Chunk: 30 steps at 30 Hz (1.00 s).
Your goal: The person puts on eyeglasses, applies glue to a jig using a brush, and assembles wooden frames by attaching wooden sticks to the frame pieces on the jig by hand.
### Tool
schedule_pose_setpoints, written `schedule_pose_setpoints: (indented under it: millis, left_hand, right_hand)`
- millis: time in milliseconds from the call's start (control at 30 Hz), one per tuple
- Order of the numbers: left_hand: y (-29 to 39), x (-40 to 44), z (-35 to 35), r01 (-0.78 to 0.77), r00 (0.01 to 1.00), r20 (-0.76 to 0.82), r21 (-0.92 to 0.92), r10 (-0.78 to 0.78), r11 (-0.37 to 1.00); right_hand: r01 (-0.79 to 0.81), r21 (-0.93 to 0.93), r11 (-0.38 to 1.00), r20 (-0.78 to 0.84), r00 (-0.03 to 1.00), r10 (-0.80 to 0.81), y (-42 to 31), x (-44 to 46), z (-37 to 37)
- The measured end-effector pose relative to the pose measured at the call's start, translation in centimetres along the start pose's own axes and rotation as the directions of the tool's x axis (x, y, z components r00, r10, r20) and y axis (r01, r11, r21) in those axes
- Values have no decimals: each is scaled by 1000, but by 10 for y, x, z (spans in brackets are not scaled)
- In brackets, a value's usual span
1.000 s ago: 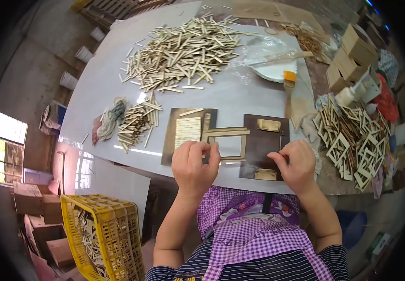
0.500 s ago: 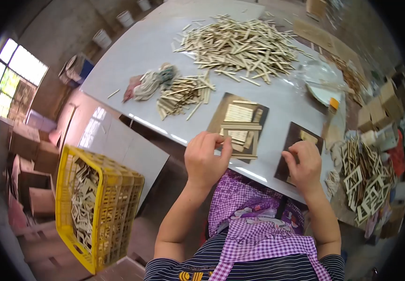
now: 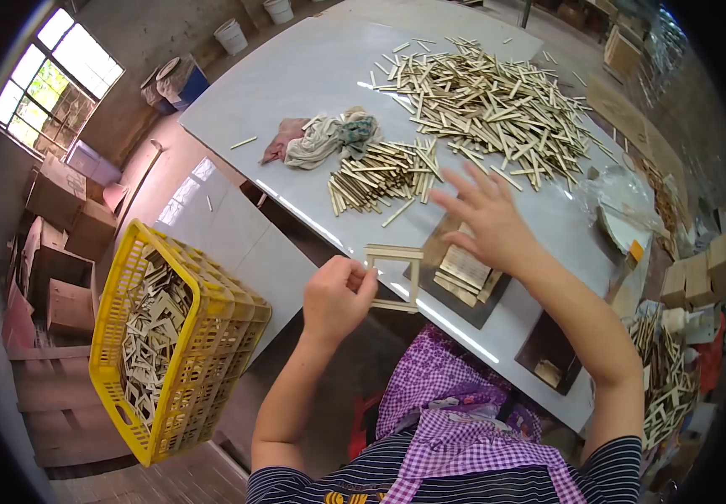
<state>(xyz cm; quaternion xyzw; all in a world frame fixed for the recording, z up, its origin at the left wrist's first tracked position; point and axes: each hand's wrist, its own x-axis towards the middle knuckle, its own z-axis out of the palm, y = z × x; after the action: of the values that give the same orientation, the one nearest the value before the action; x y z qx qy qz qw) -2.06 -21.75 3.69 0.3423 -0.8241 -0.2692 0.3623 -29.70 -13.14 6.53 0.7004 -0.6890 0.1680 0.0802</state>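
In the head view, the left hand [image 3: 336, 298] pinches one rectangular wooden frame [image 3: 394, 251] between thumb and fingers, by the table's near edge [image 3: 455, 330]. The right hand [image 3: 493, 218], fingers spread, is at two o'clock from it; hand and forearm partly hide the first of two dark boards [image 3: 476, 318], which carries pale strips [image 3: 464, 265] at three o'clock. The second board [image 3: 562, 340] lies at four. Two stick heaps show: a small one [image 3: 376, 181] at twelve, a large one [image 3: 497, 109] at one. Rags [image 3: 317, 144] bunch at eleven; one yellow crate [image 3: 220, 357] of wooden pieces [image 3: 155, 328] sits at eight. At two, seemingly, one basin [image 3: 619, 228] lies under clear plastic.
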Motion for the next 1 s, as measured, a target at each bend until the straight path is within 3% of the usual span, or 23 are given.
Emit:
schedule_pose_setpoints:
  millis: [67, 200, 300, 433, 833, 1000]
  left_hand:
    - [-12, 4, -14, 36, 999, 17, 60, -37, 998]
    - [-37, 11, -40, 60, 996, 59, 215, -74, 975]
    - [-49, 22, -53, 97, 988, 92, 275, -126, 956]
    - [-69, 46, -58, 135, 971, 140, 344, -193, 929]
    - [-106, 128, -33, 29, 918, 359, 368, -171, 929]
    - [-109, 155, -16, -23, 857, 476, 418, -198, 908]
  right_hand:
    - [240, -20, 971, 59, 969, -238, -9, 34, 27]
    - [384, 30, 923, 86, 919, -385, -23, 92, 77]
    - [575, 98, 812, 89, 808, -583, -30, 121, 109]
    - [628, 160, 761, 126, 752, -647, -35, 141, 134]
    - [535, -5, 845, 153, 836, -528, 48, 148, 132]
    - [511, 102, 853, 213, 827, -521, 46, 161, 101]
